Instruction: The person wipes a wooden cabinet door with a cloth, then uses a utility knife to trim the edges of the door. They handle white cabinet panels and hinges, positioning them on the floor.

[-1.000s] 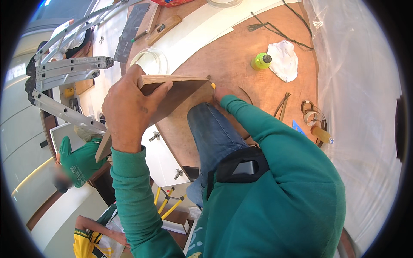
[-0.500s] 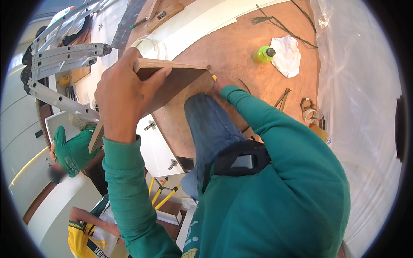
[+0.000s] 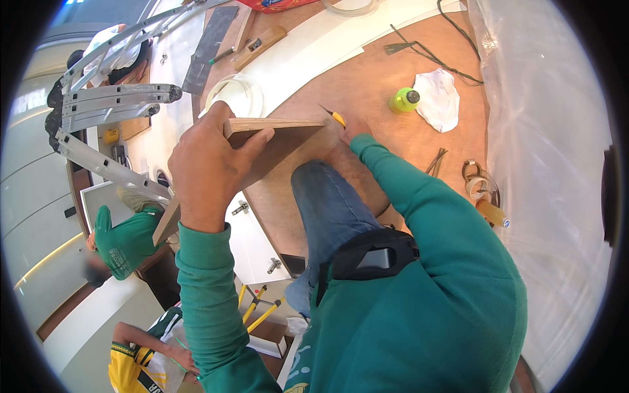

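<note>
The left hand [image 3: 204, 169] has fingers [image 3: 253, 145] gripping 1 board [image 3: 282, 145], the right hand [image 3: 356, 126] 1 yellow knife [image 3: 339, 119], near 1 bottle [image 3: 401, 101].

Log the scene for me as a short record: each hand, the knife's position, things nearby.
Left hand: grips a brown board at its left end, thumb on the dark face
Right hand: holds a yellow-handled knife
Knife position: near the board's right corner; contact unclear
Right side: lime-green bottle beside white cloth
Upper left: wooden hand plane, folding ladder
</note>
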A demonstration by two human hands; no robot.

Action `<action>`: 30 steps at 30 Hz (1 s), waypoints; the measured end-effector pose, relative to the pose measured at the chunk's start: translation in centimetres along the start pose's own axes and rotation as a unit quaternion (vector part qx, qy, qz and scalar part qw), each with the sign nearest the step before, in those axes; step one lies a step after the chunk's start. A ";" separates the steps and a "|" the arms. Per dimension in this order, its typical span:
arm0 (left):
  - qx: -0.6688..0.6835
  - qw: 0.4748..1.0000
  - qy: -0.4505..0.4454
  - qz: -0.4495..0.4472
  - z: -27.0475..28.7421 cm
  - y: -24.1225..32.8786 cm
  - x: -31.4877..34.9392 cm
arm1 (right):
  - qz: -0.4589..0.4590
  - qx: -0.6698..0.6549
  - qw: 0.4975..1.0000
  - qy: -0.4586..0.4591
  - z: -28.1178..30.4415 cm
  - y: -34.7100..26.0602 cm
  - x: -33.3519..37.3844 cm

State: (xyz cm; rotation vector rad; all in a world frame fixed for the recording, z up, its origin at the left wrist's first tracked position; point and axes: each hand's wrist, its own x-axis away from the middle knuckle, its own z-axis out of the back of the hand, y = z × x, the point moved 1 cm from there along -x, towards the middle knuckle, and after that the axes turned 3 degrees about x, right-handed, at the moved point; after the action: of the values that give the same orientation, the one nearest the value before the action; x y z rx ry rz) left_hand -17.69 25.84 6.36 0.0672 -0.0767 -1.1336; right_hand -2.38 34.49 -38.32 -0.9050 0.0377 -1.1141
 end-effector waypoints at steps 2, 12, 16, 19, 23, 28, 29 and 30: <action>-0.001 1.000 -0.001 -0.002 0.0 0.2 -0.3 | 0.008 0.017 1.000 -0.011 -1.0 -0.2 -2.8; 0.014 1.000 0.022 -0.007 -0.4 -0.8 -0.6 | 0.055 0.096 0.993 -0.037 -2.9 -0.4 -4.1; 0.006 1.000 0.015 0.003 -0.1 -0.5 -0.7 | 0.033 0.109 0.986 -0.120 -1.8 -0.7 -4.6; 0.005 1.000 0.015 -0.007 -0.4 -0.7 -0.8 | 0.006 0.082 0.994 -0.077 -2.1 0.7 -4.2; -0.021 1.000 -0.007 0.020 0.1 -0.5 -0.7 | -0.184 -0.104 0.975 0.064 0.9 0.7 -2.6; 0.028 0.999 -0.026 0.004 0.6 -0.9 -0.3 | -0.130 -0.107 0.979 0.113 2.7 0.7 2.8; 0.036 0.999 -0.035 -0.005 0.9 -0.9 -0.4 | -0.109 -0.084 0.982 0.133 2.1 2.0 3.4; 0.042 0.998 -0.046 -0.004 1.6 -1.0 -0.3 | -0.087 -0.062 0.983 0.152 1.0 3.8 3.8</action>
State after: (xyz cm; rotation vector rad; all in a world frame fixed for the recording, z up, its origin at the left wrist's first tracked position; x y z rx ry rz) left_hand -18.82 25.67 7.84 0.0899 -0.2060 -1.1416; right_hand 2.77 32.65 -38.62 -0.8518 0.2864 -1.4199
